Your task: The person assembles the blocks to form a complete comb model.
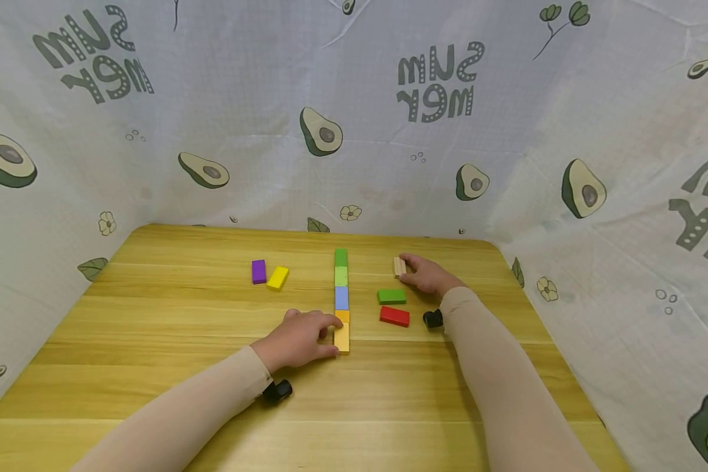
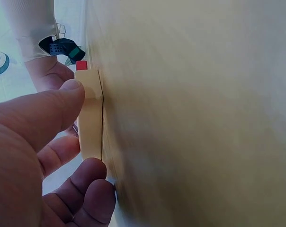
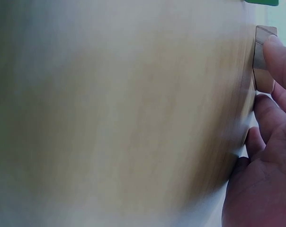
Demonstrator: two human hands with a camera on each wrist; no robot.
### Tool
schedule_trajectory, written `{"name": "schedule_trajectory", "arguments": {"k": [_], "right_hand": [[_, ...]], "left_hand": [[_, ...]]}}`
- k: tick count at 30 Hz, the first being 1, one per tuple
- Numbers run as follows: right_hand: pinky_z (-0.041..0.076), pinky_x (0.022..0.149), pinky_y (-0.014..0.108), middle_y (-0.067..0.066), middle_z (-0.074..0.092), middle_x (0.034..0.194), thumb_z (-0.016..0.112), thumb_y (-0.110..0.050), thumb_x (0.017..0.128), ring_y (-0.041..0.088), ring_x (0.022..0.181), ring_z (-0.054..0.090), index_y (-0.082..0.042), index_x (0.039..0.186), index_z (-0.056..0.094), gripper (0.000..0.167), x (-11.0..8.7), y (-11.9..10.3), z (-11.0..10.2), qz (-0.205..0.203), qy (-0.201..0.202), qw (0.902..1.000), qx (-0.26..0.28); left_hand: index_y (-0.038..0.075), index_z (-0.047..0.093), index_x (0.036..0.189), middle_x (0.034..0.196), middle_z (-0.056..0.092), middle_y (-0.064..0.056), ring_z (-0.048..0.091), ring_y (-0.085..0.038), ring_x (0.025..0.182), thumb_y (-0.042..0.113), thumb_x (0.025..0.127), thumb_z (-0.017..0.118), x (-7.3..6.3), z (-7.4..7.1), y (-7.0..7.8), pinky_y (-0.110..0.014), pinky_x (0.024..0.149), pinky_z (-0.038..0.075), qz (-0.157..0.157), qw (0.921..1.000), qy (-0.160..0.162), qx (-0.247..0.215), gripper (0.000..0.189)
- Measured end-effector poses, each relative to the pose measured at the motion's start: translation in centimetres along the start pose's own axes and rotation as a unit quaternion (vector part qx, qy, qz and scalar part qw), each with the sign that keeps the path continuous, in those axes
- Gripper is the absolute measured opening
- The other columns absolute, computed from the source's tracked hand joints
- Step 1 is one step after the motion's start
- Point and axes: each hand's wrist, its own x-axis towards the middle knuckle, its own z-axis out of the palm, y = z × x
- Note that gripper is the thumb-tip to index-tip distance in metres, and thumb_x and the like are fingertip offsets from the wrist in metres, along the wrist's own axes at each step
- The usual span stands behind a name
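Observation:
A straight row of blocks runs away from me in the head view: dark green [image 1: 341, 257], light green [image 1: 341, 276], blue [image 1: 341, 298], orange [image 1: 343, 316] and, nearest, a pale orange block [image 1: 343, 339]. My left hand [image 1: 297, 337] pinches the pale orange block by its ends, thumb at the near end; the left wrist view shows this block [image 2: 91, 123] close up. Over on the right, my right hand [image 1: 429, 274] grips a plain wooden block [image 1: 398, 267] between thumb and fingers. That wooden block [image 3: 263, 59] shows at the edge of the right wrist view.
Between row and right forearm lie a green block [image 1: 392, 297] and a red block [image 1: 394, 316]. A purple block [image 1: 259, 271] and a yellow block [image 1: 278, 278] lie left of the row. A printed white cloth [image 1: 259, 164] hangs around the wooden table [image 1: 171, 308].

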Motion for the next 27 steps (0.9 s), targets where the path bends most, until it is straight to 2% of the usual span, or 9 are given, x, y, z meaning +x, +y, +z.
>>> {"name": "schedule_trajectory", "arguments": {"k": [27], "right_hand": [[0.018, 0.13, 0.059, 0.022, 0.023, 0.174, 0.058, -0.032, 0.109, 0.044, 0.16, 0.023, -0.01, 0.168, 0.024, 0.072, -0.12, -0.05, -0.14, -0.006, -0.001, 1.0, -0.004]], "left_hand": [[0.021, 0.068, 0.133, 0.091, 0.059, 0.009, 0.054, -0.008, 0.086, 0.041, 0.092, 0.082, -0.06, 0.02, 0.16, -0.041, 0.085, 0.031, -0.004, 1.0, 0.003, -0.003, 0.048]]}}
